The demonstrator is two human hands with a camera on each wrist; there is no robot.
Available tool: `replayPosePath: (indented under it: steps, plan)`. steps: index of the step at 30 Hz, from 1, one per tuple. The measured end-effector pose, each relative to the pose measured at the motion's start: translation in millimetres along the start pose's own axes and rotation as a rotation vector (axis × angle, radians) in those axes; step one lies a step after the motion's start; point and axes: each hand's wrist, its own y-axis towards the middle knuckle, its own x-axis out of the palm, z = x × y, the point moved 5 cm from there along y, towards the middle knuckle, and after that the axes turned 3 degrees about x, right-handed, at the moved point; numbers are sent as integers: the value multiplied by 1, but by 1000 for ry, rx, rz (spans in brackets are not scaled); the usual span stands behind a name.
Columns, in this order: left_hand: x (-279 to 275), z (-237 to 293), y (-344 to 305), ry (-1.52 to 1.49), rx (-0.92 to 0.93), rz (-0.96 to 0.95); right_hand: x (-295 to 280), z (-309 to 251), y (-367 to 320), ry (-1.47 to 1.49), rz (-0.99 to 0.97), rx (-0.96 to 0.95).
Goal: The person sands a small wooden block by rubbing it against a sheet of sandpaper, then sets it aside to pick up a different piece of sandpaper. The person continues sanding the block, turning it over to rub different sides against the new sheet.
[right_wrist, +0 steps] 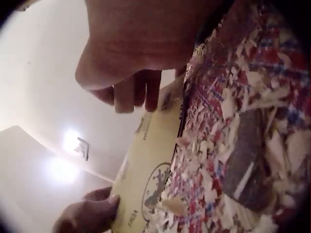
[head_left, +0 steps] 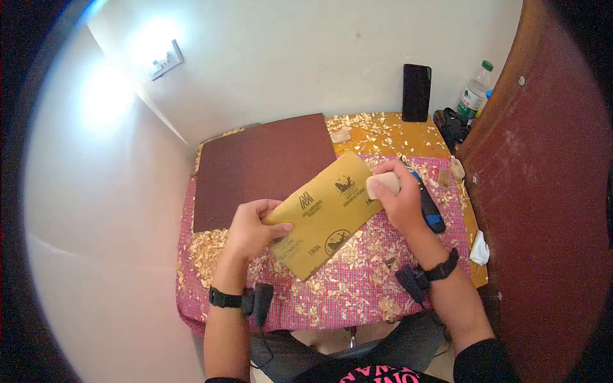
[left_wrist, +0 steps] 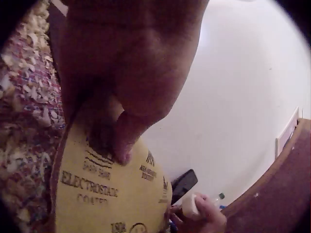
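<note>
A yellow-backed sandpaper sheet with black print is held tilted over the checkered cloth. My left hand pinches its left end, thumb on the printed side; the left wrist view shows this thumb close up. In my right hand is a small pale wooden block, gripped between thumb and fingers beside the sheet's right end. Whether those fingers also hold the sheet I cannot tell. Behind the left hand lies a large dark brown sheet, flat on the table.
Wood shavings cover much of the checkered cloth. A blue and black tool lies beyond the right wrist. At the back stand a phone and a bottle. A brown panel rises on the right.
</note>
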Motion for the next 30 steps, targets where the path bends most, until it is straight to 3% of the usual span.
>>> replayPosePath:
  steps: [1,5,8,10,11,13,14,16,19,20,23,25,28,30]
  plan:
    - [-3,4,-4,-33,-2,2,-6,-5,0,26,94,-43]
    - [-12,19,-18,-1,0,64,-12,-11,-4,129,163,29]
    - [-13,40,-22,183,101,115,-15,-29,-6,-17,244,-58]
    - [-10,50,-23,245,146,133,-18,-68,-7,-275,369,-609]
    - [-8,55,-24,303,190,155,-20,-79,-5,-274,370,-614]
    - [-5,66,-27,359,259,170,4,-114,-8,-544,33,-891]
    - [-2,73,-30,417,322,177,9,-126,-11,-543,33,-892]
    - [3,85,-34,500,371,191,33,-132,-13,-719,-238,-691]
    - [8,102,-42,701,495,177,45,-125,-6,-878,-395,-641]
    - [13,107,-45,821,573,140,46,-126,-5,-880,-392,-640]
    - [19,106,-50,819,669,87,44,-128,-1,-732,-411,-571]
    - [22,103,-50,878,688,103,51,-132,-10,-880,-416,-779]
    - [23,104,-52,937,716,156,51,-135,-17,-757,-333,-827]
    - [21,108,-54,936,730,190,51,-131,-14,-792,-379,-791]
